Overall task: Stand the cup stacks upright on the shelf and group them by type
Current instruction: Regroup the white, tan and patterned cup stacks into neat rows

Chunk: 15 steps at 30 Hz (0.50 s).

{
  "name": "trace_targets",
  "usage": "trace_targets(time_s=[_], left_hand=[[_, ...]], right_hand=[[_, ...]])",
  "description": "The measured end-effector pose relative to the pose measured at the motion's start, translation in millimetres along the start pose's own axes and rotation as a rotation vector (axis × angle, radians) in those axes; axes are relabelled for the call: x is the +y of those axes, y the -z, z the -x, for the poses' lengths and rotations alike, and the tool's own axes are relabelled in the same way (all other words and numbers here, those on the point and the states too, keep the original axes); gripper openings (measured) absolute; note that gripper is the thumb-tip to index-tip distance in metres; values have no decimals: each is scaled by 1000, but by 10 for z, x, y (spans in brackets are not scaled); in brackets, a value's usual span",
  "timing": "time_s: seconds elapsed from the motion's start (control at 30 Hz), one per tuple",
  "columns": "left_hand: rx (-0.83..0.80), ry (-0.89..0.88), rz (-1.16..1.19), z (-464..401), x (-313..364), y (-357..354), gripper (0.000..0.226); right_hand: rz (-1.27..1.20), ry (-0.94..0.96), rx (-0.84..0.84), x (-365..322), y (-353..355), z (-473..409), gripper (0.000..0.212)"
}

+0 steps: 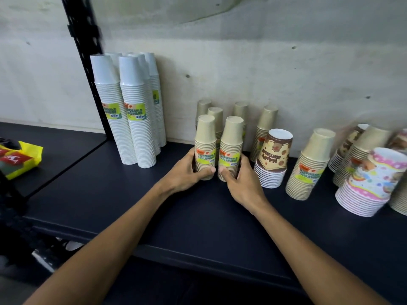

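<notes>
Gripping 2 upright stacks of tan paper cups side by side on the dark shelf (pixel 198 216), the left hand (pixel 187 172) clasps 1 stack (pixel 205 146), the right hand (pixel 241 181) the other (pixel 231 148).

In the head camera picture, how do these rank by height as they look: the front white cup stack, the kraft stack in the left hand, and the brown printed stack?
1. Front white cup stack, clearly tallest.
2. Kraft stack held by the left hand.
3. Brown printed stack, slightly shorter; it leans, so this gap is unsure.
</notes>
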<state>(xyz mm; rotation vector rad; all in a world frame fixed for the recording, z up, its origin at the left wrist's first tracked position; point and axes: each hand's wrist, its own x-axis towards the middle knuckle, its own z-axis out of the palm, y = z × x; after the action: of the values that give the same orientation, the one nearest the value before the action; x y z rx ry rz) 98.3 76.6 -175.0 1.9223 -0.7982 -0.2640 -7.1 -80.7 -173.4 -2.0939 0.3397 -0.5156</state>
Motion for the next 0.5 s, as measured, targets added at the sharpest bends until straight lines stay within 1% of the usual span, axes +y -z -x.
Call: trace_targets(time_s=[0.07, 0.17, 0.23, 0.27, 0.3, 0.37, 0.43, 0.5], left_hand=[[18, 9, 4, 27, 27, 10, 90], [38, -2, 183, 105, 104, 52, 97], [89, -16, 269, 148, 174, 101, 110], [137, -24, 284, 152, 222, 143, 113], [201, -29, 292, 137, 281, 198, 111], [324, -43, 300, 32, 418, 343, 95], [413, -61, 283, -127, 605, 509, 73], [443, -28, 243, -318, 807, 665, 58]], right_hand=[[4, -6, -23, -38, 33, 24, 64], [85, -19, -71, -113, 130, 92, 74], [236, -21, -82, -201, 231, 136, 76], [338, -25, -86, -293, 313, 161, 73], [430, -23, -88, -412, 415, 177, 66], [549, 9, -68, -728, 661, 192, 45], [597, 69, -3, -1028, 911, 99, 28], [578, 119, 56, -1241, 1099, -112, 22]])
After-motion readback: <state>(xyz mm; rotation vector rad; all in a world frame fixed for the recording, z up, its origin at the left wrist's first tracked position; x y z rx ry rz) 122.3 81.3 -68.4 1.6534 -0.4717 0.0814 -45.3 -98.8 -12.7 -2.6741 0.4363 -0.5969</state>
